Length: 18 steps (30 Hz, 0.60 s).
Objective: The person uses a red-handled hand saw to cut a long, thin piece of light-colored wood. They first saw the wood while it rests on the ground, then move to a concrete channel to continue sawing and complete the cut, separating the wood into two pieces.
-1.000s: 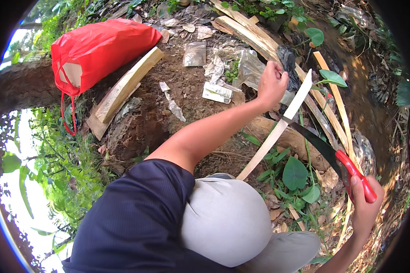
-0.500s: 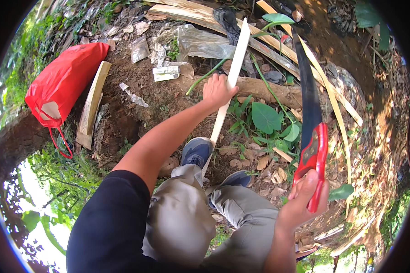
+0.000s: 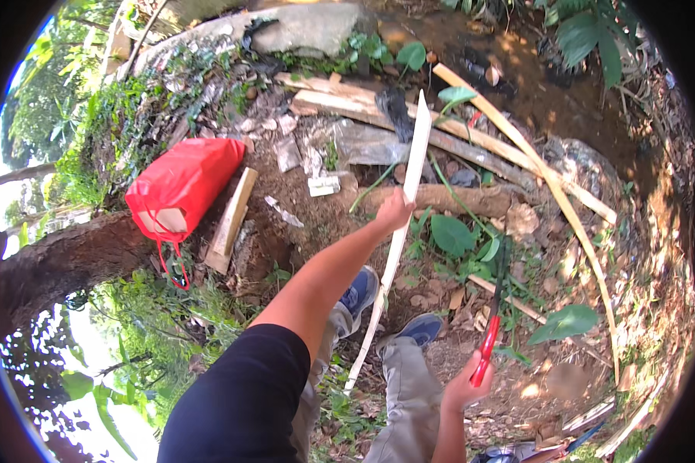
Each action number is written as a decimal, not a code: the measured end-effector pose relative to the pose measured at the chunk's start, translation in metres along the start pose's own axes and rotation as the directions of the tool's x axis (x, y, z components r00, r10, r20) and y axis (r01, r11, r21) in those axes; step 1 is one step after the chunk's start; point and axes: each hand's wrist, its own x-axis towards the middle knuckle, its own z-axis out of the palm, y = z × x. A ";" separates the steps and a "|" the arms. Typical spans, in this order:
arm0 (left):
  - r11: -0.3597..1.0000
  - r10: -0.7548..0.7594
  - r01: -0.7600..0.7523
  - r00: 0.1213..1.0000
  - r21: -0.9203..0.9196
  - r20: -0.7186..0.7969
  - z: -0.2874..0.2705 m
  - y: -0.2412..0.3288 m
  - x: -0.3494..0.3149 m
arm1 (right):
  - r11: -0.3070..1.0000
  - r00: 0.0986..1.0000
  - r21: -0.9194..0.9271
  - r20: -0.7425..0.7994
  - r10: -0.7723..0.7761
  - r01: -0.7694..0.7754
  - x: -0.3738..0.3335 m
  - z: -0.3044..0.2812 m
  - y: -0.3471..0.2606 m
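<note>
Head view has the left grip (image 3: 394,212) clamped on a pale wooden strip (image 3: 418,154) slanting between the shoes (image 3: 359,292), likely light yet stiff, best held mid-length, right grip (image 3: 465,388) wrapped round the red handle (image 3: 489,339) of a dark blade (image 3: 502,270).

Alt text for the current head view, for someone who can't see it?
Outdoors, a person's left hand grips a long pale wooden strip, while the right hand holds a dark blade with a red handle. A red bag lies to the left; more wooden pieces lie ahead.
</note>
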 end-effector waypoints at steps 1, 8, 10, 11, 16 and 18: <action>0.998 0.066 -0.066 0.998 -0.025 0.024 -0.008 0.018 -0.015 | 0.997 0.999 -0.056 0.004 -0.048 0.049 -0.001 -0.018 -0.008; 0.807 0.201 -0.300 0.949 -0.509 -0.241 -0.117 0.181 -0.099 | 0.974 0.978 -0.140 0.132 -0.161 0.179 0.024 -0.147 -0.076; 0.718 0.168 -0.319 0.942 -0.619 -0.291 -0.168 0.218 -0.118 | 0.980 0.984 -0.113 0.093 -0.152 0.162 0.033 -0.167 -0.113; 0.700 0.167 -0.329 0.938 -0.634 -0.304 -0.193 0.231 -0.124 | 0.978 0.978 -0.088 0.106 -0.178 0.187 0.040 -0.176 -0.123; 0.535 0.221 -0.456 0.888 -0.711 -0.404 -0.330 0.305 -0.138 | 0.951 0.956 -0.094 0.061 -0.289 0.293 0.060 -0.193 -0.173; 0.506 0.255 -0.467 0.884 -0.725 -0.392 -0.365 0.324 -0.139 | 0.964 0.961 -0.041 0.095 -0.258 0.263 0.071 -0.178 -0.200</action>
